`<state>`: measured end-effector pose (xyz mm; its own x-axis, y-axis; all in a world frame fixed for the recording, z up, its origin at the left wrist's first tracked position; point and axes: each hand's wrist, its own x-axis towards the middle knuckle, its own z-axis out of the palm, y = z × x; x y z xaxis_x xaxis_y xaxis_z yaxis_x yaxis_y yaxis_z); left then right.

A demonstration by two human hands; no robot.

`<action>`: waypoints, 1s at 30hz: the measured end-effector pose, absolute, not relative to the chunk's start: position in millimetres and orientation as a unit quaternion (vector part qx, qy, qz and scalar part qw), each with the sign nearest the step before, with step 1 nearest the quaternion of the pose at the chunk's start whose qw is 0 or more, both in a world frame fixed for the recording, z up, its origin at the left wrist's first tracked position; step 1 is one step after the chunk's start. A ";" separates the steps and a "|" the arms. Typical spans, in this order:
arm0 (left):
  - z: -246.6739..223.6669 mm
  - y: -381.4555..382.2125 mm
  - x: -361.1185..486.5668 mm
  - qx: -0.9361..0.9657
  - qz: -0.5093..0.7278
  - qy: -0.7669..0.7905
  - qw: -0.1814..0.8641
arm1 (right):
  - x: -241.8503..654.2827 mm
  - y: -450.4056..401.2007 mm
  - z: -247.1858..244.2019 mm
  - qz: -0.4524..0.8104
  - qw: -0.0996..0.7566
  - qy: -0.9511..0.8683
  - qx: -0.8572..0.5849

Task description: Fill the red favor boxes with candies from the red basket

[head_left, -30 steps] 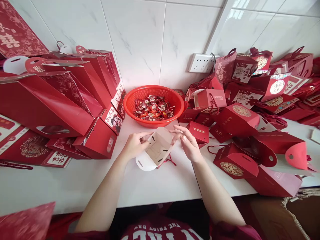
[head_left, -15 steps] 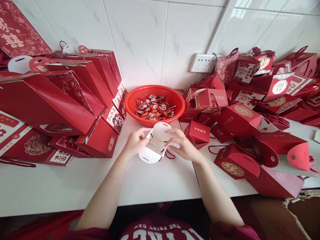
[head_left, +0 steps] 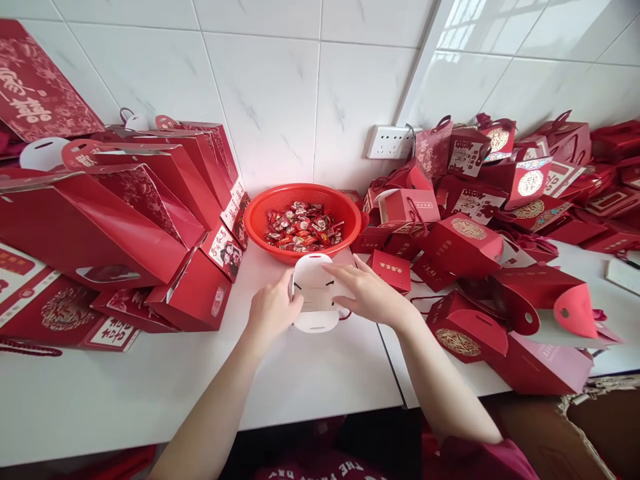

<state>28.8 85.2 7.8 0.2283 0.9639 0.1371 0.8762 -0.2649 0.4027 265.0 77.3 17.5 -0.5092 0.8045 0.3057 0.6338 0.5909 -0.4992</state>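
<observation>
A small gift box (head_left: 314, 303) stands open in front of me on the white table, its pale inside facing up and its rounded flaps spread to the far and near sides. Dark cord ends show at its inner walls. My left hand (head_left: 271, 305) grips the box's left wall, thumb at the inside edge. Over the right side lies my right hand (head_left: 374, 293), fingers stretched out across the rim and the far flap. A bit of red cord shows beside the box, under the right hand. Just behind stands a red plastic basket (head_left: 254, 230) with wrapped candies (head_left: 303, 227).
Tall red gift bags and boxes (head_left: 145, 200) crowd the left of the table (head_left: 320, 380). Many red boxes (head_left: 465, 240) are piled on the right. A power strip (head_left: 390, 143) is on the tiled wall. A cardboard carton (head_left: 600, 427) sits below the table at right.
The view has shifted slightly. The box has turned so its flaps point straight away and toward me. My right fingers have straightened from a curled pose; my left hand has moved down its side.
</observation>
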 end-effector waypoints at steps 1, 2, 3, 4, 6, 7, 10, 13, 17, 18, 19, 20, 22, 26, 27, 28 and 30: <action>8.2 84.6 29.8 0.779 0.181 0.591 0.106 | 263.0 79.6 21.7 0.166 0.246 -0.864 -0.406; 8.7 84.0 30.9 0.784 0.183 0.586 0.094 | 260.4 82.2 25.1 0.168 0.232 -0.872 -0.397; 9.1 83.3 31.9 0.789 0.186 0.579 0.086 | 257.1 84.8 27.6 0.170 0.220 -0.875 -0.396; 9.4 82.5 32.9 0.793 0.189 0.573 0.082 | 253.3 87.0 29.3 0.174 0.206 -0.876 -0.401; 9.0 81.2 34.0 0.796 0.203 0.565 0.079 | 245.2 89.8 31.1 0.184 0.181 -0.872 -0.415; 8.3 80.9 33.9 0.797 0.218 0.558 0.080 | 241.7 90.0 31.6 0.189 0.172 -0.871 -0.419; 5.3 81.7 29.8 0.827 0.262 0.486 0.108 | 236.1 86.5 33.0 0.192 0.163 -0.872 -0.419; 5.1 84.3 20.3 0.869 0.255 0.395 0.157 | 235.1 79.0 33.9 0.197 0.136 -0.874 -0.422; 9.1 90.1 4.6 0.896 0.208 0.315 0.235 | 231.0 66.2 36.9 0.183 0.104 -0.876 -0.434; 9.5 91.7 1.3 0.894 0.200 0.311 0.252 | 230.4 63.7 40.5 0.179 0.099 -0.879 -0.430; 9.4 93.2 -1.5 0.890 0.195 0.316 0.266 | 230.7 62.7 46.2 0.178 0.093 -0.884 -0.423; 8.7 94.4 -3.5 0.885 0.193 0.322 0.275 | 232.2 63.8 54.5 0.176 0.092 -0.887 -0.417; 5.8 96.1 -5.4 0.880 0.200 0.323 0.284 | 239.1 76.1 78.3 0.165 0.108 -0.886 -0.420; -0.1 95.4 -1.8 0.868 0.226 0.320 0.305 | 255.1 148.9 128.0 0.062 0.204 -0.832 -0.512; -1.0 94.5 -0.2 0.865 0.227 0.329 0.304 | 256.6 173.9 133.3 0.035 0.197 -0.823 -0.532; -1.6 93.7 1.3 0.864 0.224 0.337 0.299 | 256.5 198.9 133.9 0.006 0.168 -0.813 -0.557; -2.6 92.6 3.2 0.870 0.217 0.343 0.279 | 251.9 242.7 121.7 -0.011 0.006 -0.794 -0.607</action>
